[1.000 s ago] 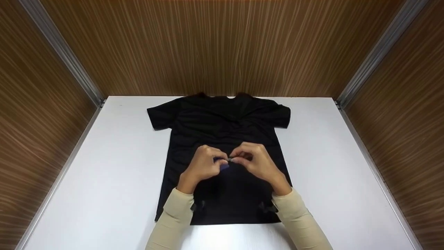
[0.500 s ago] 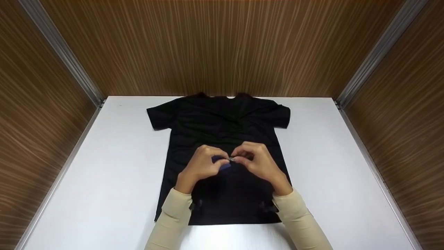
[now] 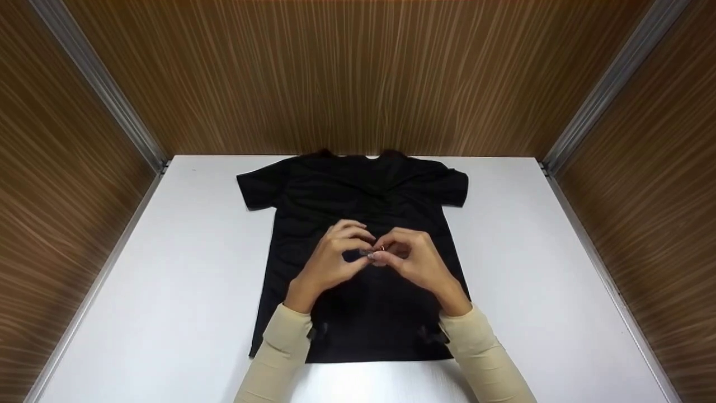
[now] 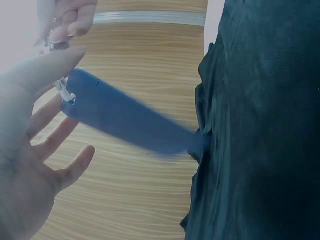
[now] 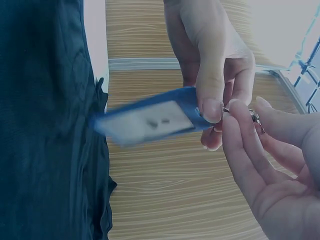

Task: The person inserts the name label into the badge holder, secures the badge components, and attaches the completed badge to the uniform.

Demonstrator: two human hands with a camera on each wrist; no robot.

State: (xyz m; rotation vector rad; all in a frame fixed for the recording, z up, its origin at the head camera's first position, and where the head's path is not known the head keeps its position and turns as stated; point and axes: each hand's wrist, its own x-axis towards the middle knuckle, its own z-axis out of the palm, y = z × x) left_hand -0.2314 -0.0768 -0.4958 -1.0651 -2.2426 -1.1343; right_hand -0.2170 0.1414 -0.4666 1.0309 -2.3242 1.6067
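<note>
A black short-sleeved shirt (image 3: 386,313) lies spread on the white table. Over its middle, my two hands meet at the fingertips. My left hand (image 3: 330,260) pinches the top end of a blue badge holder (image 4: 125,115), by its metal clip (image 4: 64,91); its other fingers are spread. Thumb and fingers of my right hand (image 3: 417,260) grip small metal fittings (image 5: 254,117) at that same end. The badge holder dangles, blurred, toward the shirt; a pale panel with dark marks shows on one face in the right wrist view. Fingers partly hide the clip.
Wood-grain panels (image 3: 358,73) enclose the white table (image 3: 184,268) at the back and both sides. Metal rails (image 3: 106,95) run along their corners. Dark wrist straps show by both cream sleeves (image 3: 288,336).
Several fingers of the left hand have lifted and spread, while its thumb and index finger stay close to the right fingertips. The badge holder has dropped from view in the head camera.
</note>
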